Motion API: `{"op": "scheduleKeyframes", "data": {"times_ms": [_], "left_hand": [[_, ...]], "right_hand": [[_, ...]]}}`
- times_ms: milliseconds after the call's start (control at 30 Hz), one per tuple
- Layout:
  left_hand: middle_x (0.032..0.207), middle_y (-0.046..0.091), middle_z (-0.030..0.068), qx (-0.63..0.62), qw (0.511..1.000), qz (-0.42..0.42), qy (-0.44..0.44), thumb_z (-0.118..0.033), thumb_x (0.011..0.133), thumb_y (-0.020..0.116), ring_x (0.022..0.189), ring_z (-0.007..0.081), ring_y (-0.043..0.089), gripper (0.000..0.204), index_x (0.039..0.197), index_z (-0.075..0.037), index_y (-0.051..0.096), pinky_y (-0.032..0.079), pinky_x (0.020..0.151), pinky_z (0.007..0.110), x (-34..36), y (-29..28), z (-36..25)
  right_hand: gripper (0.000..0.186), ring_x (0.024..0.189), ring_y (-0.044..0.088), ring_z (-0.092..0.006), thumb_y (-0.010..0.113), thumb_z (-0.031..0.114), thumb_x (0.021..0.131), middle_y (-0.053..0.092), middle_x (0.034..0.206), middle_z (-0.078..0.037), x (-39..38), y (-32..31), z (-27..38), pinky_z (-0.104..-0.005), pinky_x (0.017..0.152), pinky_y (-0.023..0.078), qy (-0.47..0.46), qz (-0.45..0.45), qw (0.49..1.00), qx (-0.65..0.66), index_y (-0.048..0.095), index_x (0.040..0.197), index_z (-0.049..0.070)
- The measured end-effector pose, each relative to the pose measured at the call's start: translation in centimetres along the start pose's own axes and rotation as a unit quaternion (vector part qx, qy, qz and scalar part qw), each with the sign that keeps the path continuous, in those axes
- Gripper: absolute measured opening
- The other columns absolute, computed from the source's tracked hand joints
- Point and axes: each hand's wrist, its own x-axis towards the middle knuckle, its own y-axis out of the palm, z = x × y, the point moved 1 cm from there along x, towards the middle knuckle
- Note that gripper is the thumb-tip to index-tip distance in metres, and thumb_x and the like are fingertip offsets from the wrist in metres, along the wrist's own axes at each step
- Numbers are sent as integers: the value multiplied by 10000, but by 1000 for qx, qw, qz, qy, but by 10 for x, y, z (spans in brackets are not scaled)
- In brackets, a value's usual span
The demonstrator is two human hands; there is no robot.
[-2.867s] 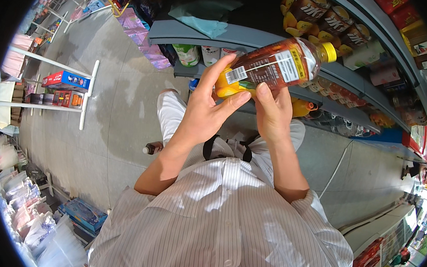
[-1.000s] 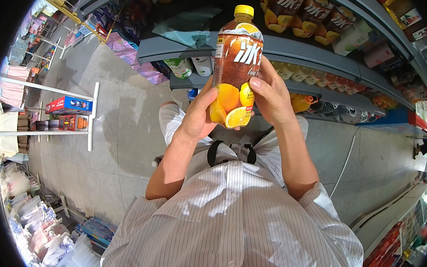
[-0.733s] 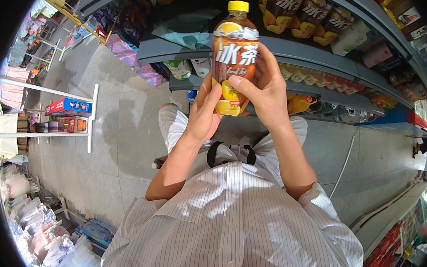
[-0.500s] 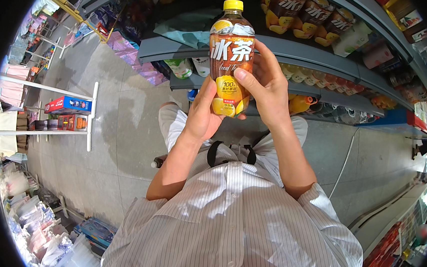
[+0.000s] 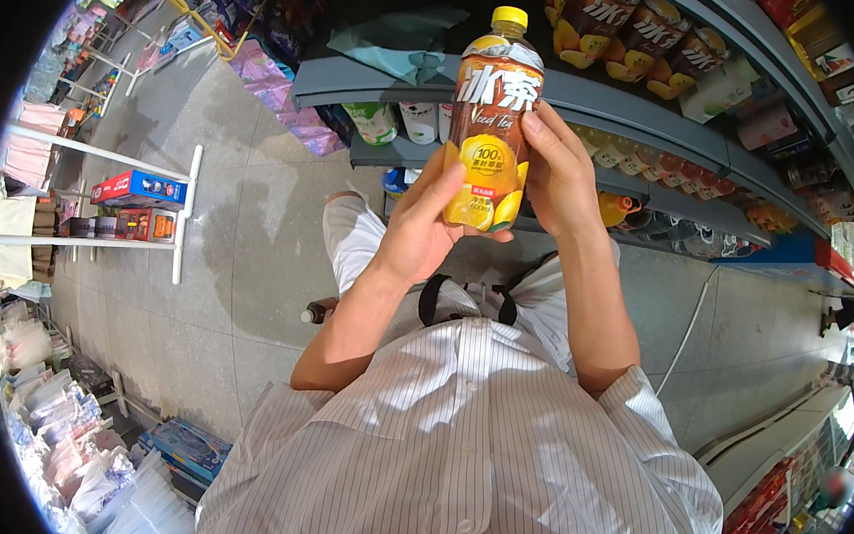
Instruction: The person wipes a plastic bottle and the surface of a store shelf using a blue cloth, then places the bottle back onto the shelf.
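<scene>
I am holding a clear plastic bottle of brown iced tea (image 5: 495, 122) upright in front of me, raised level with the grey metal shelves (image 5: 601, 98) of the store. It has a small yellow screw cap on top, still on, and a narrow neck that widens into a straight body. A wrapped label covers most of it: silver-grey at the shoulder, dark orange-brown across the middle with large pale characters, and bright yellow toward the base with a picture of cut lemon halves. The drink shows dark amber at the neck above the label.

My left hand (image 5: 422, 228) grasps the lower part of the bottle from the left, thumb lying across the yellow part of the label near the base, palm cupped under and behind it. My right hand (image 5: 558, 170) grasps it from the right side a little higher, fingers curled around the back and the thumb pressing on the front edge of the label. Both hands are closed on the bottle, which touches nothing else.

Behind it, the upper shelf carries a row of similar brown bottles with lemon labels (image 5: 634, 34). Below my arms are my white pinstriped shirt (image 5: 463, 451) and the grey tiled floor (image 5: 248, 243), with a white wire rack holding red boxes (image 5: 137, 189) well apart to my left.
</scene>
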Motion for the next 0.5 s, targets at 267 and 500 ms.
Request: {"op": "scheduleKeyframes", "data": {"times_ms": [267, 500], "left_hand": [[1417, 501, 129, 40, 996, -22, 80, -202, 1028, 522, 1220, 268, 594, 595, 1547, -76, 259, 586, 882, 497, 5, -2, 8], [1413, 521, 172, -141, 985, 97, 9, -365, 993, 541, 1211, 353, 597, 649, 1530, -86, 308, 611, 755, 485, 1, -27, 17]], "right_hand": [[764, 1156, 603, -195, 787, 173, 876, 616, 1260, -155, -10, 14, 3, -334, 1008, 488, -132, -52, 985, -99, 371, 1475, -55], [780, 1144, 609, -193, 809, 188, 853, 630, 1253, -143, -13, 10, 18, -352, 1014, 475, -107, 7, 988, -109, 391, 1467, -51]]}}
